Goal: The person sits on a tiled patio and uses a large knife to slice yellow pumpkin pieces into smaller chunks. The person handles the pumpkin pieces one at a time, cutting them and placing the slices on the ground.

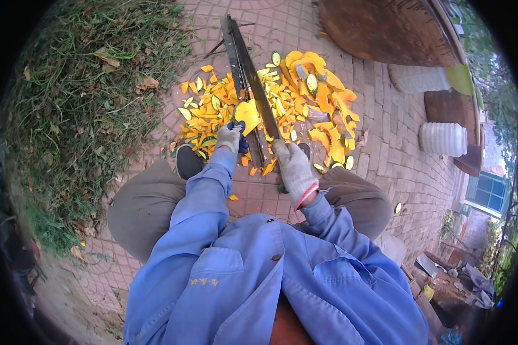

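My gloved left hand [230, 137] grips a flat piece of yellow-orange pumpkin [247, 114] at the cutter, on the left side of the blade. In my gloved right hand [294, 170] is the near end of the long metal blade [259, 92] of a hinged fodder chopper. The blade is raised at an angle over the chopper's slotted base [254, 148], which lies on the paving. Chopped pumpkin strips [216, 97] are scattered on both sides of the base. To the right lie larger pumpkin chunks [336, 144] and a green-skinned slice [312, 83].
A heap of cut grass and dry leaves [90, 95] covers the ground at left. Large brown vessels [371, 30] and a white ribbed plastic container [443, 139] stand at right on brick paving [380, 142]. My shoe [188, 161] is beside the strips.
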`<act>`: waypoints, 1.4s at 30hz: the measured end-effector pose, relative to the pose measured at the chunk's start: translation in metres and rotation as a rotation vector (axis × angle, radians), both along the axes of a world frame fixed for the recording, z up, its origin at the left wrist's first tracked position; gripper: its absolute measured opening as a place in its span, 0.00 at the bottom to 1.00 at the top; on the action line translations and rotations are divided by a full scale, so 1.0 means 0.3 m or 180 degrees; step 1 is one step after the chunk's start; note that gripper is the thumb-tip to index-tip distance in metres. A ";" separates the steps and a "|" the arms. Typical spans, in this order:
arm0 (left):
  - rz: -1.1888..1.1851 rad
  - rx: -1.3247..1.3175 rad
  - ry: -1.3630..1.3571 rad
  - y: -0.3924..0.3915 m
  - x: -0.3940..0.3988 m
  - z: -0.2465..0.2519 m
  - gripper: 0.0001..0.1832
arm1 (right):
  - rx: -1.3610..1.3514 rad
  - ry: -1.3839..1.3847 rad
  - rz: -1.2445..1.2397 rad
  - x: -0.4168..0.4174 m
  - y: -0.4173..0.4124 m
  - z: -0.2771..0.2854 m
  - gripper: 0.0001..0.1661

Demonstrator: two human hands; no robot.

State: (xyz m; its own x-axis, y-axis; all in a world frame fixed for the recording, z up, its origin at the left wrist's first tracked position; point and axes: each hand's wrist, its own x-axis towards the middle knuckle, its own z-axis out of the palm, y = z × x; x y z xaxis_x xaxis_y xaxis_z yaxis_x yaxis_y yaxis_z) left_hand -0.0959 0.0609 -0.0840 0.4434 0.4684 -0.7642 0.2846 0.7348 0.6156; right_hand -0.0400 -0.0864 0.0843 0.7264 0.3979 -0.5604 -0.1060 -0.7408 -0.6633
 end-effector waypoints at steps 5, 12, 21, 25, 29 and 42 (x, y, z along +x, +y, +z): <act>-0.0303 0.0390 0.0263 0.018 0.050 0.087 0.12 | 0.0124 -0.1145 0.0376 -0.018 -0.117 -0.431 0.28; -0.0568 0.1033 0.0433 0.093 0.078 -0.086 0.19 | -0.0030 -0.0184 0.0136 0.013 -0.019 -0.031 0.28; -0.0404 0.1062 0.0087 0.118 0.140 -0.009 0.20 | 0.0091 -0.1038 0.0563 -0.009 -0.084 -0.311 0.22; -0.0207 0.0908 -0.0055 0.098 0.099 -0.023 0.25 | -0.0076 -0.0096 -0.0003 -0.030 0.012 -0.027 0.22; -0.0265 0.1530 0.0090 0.119 0.117 -0.101 0.25 | -0.0196 0.0022 0.0122 0.010 0.022 0.048 0.24; 0.0081 0.0897 -0.0273 0.108 0.111 -0.014 0.22 | -0.0064 0.0462 -0.0134 0.027 0.022 0.087 0.25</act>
